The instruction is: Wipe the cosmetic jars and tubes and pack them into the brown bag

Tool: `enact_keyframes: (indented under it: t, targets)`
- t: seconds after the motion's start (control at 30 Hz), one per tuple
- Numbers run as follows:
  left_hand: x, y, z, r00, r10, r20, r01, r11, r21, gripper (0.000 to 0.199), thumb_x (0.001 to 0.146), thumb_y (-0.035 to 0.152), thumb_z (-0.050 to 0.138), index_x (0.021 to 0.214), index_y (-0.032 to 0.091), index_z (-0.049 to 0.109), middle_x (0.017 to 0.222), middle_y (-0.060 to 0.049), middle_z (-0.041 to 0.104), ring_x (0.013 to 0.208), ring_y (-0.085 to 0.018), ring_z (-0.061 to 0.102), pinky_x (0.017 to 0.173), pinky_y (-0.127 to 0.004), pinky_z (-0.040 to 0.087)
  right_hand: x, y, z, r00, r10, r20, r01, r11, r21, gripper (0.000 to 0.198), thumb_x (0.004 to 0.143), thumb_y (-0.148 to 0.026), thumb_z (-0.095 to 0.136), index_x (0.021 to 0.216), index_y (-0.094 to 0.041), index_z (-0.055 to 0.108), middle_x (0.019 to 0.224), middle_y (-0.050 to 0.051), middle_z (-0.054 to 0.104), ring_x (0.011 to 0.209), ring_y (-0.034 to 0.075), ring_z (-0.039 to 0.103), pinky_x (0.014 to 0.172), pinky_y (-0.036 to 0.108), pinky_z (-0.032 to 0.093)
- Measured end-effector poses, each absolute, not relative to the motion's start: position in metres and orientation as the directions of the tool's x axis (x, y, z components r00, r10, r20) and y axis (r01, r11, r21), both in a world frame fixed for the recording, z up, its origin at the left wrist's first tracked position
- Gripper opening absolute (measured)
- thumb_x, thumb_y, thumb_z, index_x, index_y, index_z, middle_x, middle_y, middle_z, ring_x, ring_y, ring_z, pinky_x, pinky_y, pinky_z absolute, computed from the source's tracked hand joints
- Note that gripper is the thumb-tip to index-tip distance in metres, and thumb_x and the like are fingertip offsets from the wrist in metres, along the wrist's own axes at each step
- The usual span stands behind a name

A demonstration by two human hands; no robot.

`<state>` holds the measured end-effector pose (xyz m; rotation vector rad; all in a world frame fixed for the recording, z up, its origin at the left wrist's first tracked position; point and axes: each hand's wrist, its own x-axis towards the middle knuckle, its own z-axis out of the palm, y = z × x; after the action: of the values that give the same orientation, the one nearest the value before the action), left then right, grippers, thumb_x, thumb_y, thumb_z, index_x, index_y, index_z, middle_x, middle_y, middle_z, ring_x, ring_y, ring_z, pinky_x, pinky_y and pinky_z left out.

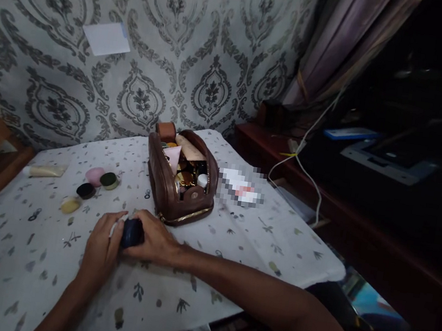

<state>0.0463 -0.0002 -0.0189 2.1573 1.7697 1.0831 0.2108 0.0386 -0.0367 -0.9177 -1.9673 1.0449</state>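
Both hands meet over the near part of the table, around a small dark blue, rounded container (pixel 133 233) with a bit of white at its left side. My right hand (pixel 158 240) curls its fingers and thumb about the blue part. From the left, my left hand (pixel 101 239) closes on the white side, its fingers pressed together. Just beyond them stands a brown leather toiletry bag (pixel 177 208), unzipped. Inside it are a pink tube (pixel 171 157), a beige tube (pixel 190 149) and a white cap (pixel 202 180), among other partly hidden items.
Left of the bag lie a cream tube (pixel 45 170), a pink round item (pixel 94 175), two dark-topped jars (pixel 109 180) and a yellow round item (pixel 70 205). A blurred white and red item (pixel 243 186) lies right of the bag. White cables (pixel 306 169) hang beside the table.
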Motion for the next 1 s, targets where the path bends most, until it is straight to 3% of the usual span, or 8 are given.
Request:
enact_keyframes:
  t: [0.1, 0.2, 0.43, 0.63, 0.73, 0.87, 0.93, 1.0]
  targets:
    - [0.043, 0.001, -0.014, -0.081, 0.943, 0.321, 0.702, -0.175, 0.691, 0.041, 0.098, 0.051, 0.034, 0.096, 0.019, 0.06, 0.085, -0.004, 0.065, 0.08, -0.021, 0.061, 0.074, -0.033, 0.051, 0.212, 0.037, -0.034, -0.498, 0.835, 0.236, 0.293, 0.418, -0.86, 0.063, 0.06, -0.038, 0.09, 0.109, -0.022, 0.054, 0.106, 0.002, 0.06, 0.097, 0.022, 0.06, 0.086, 0.034, 0.049]
    - [0.041, 0.0, -0.014, -0.125, 0.956, 0.266, 0.641, -0.127, 0.757, 0.042, 0.096, 0.055, 0.035, 0.091, 0.02, 0.058, 0.078, -0.001, 0.062, 0.072, -0.019, 0.058, 0.069, -0.031, 0.049, 0.213, 0.037, -0.033, -0.544, 0.79, 0.282, 0.254, 0.476, -0.842, 0.068, 0.066, -0.038, 0.089, 0.122, -0.022, 0.054, 0.116, 0.005, 0.061, 0.109, 0.024, 0.059, 0.095, 0.036, 0.047]
    - [0.04, 0.0, -0.021, -0.237, 0.949, 0.209, 0.67, 0.004, 0.743, 0.063, 0.091, 0.067, 0.032, 0.12, 0.018, 0.057, 0.1, -0.009, 0.071, 0.089, -0.028, 0.066, 0.079, -0.04, 0.053, 0.213, 0.039, -0.038, -0.555, 0.793, 0.252, 0.265, 0.456, -0.85, 0.072, 0.074, -0.046, 0.084, 0.138, -0.029, 0.057, 0.103, 0.004, 0.059, 0.098, 0.021, 0.061, 0.094, 0.035, 0.049]
    - [0.04, -0.002, -0.025, -0.23, 0.944, 0.235, 0.683, -0.015, 0.73, 0.061, 0.093, 0.063, 0.032, 0.125, 0.018, 0.057, 0.113, -0.013, 0.07, 0.103, -0.031, 0.066, 0.091, -0.048, 0.052, 0.216, 0.042, -0.042, -0.607, 0.733, 0.307, 0.209, 0.521, -0.828, 0.077, 0.073, -0.026, 0.083, 0.143, -0.027, 0.051, 0.123, 0.007, 0.049, 0.119, 0.021, 0.053, 0.106, 0.034, 0.044]
    - [0.035, -0.002, -0.033, -0.153, 0.922, 0.355, 0.739, -0.132, 0.661, 0.053, 0.097, 0.054, 0.034, 0.128, 0.017, 0.057, 0.125, -0.014, 0.066, 0.117, -0.031, 0.061, 0.102, -0.052, 0.047, 0.217, 0.04, -0.04, -0.629, 0.715, 0.306, 0.239, 0.552, -0.799, 0.077, 0.076, -0.021, 0.078, 0.145, -0.026, 0.046, 0.122, 0.007, 0.049, 0.115, 0.021, 0.054, 0.103, 0.035, 0.047]
    - [0.032, -0.004, -0.041, 0.183, 0.796, 0.577, 0.796, -0.465, 0.388, 0.044, 0.099, 0.036, 0.04, 0.14, 0.023, 0.051, 0.139, -0.012, 0.057, 0.132, -0.029, 0.05, 0.112, -0.05, 0.04, 0.212, 0.042, -0.044, -0.617, 0.735, 0.28, 0.305, 0.551, -0.777, 0.062, 0.073, -0.031, 0.081, 0.128, -0.019, 0.056, 0.107, 0.006, 0.057, 0.102, 0.023, 0.058, 0.094, 0.038, 0.051]
    - [0.035, -0.005, -0.041, 0.363, 0.705, 0.61, 0.761, -0.602, 0.242, 0.049, 0.099, 0.03, 0.042, 0.147, 0.028, 0.043, 0.144, -0.01, 0.054, 0.137, -0.028, 0.046, 0.115, -0.05, 0.035, 0.209, 0.043, -0.049, -0.599, 0.746, 0.291, 0.318, 0.555, -0.769, 0.052, 0.071, -0.033, 0.081, 0.115, -0.017, 0.059, 0.103, 0.006, 0.06, 0.098, 0.024, 0.059, 0.093, 0.039, 0.051]
    - [0.04, -0.007, -0.039, 0.444, 0.659, 0.607, 0.738, -0.654, 0.17, 0.054, 0.099, 0.025, 0.043, 0.152, 0.031, 0.036, 0.145, -0.009, 0.053, 0.139, -0.027, 0.043, 0.118, -0.05, 0.032, 0.206, 0.045, -0.052, -0.588, 0.745, 0.315, 0.321, 0.572, -0.755, 0.045, 0.071, -0.031, 0.079, 0.109, -0.017, 0.058, 0.102, 0.007, 0.061, 0.098, 0.025, 0.059, 0.093, 0.04, 0.05]
